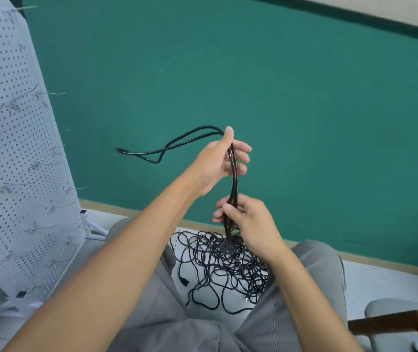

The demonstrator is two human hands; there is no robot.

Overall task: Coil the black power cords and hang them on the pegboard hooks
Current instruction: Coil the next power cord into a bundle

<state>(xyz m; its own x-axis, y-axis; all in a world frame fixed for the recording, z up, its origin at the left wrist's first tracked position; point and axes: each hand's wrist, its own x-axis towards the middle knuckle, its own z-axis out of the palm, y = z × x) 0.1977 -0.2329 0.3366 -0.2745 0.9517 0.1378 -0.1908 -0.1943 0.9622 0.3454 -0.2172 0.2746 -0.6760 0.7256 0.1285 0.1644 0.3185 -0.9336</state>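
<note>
Here we grip a bundle of black power cord [234, 174] with both hands, held upright in front of a green wall [279, 97]. Our left hand [219, 163] is above, thumb up and fingers curled round the strands near the top, where loops of the cord bend over and trail out to the left in the air. Our right hand [244, 219] is below, fingers pinching the same strands together. Under it the cord runs down into a tangled pile of black cords [223, 265] lying on the pale floor [385, 280] between our knees in grey trousers [312, 288]. To the left stands the white pegboard [12, 161], tilted in view, with thin wire hooks [50, 93] jutting from it. A wooden chair arm [393, 323] shows at lower right.
</note>
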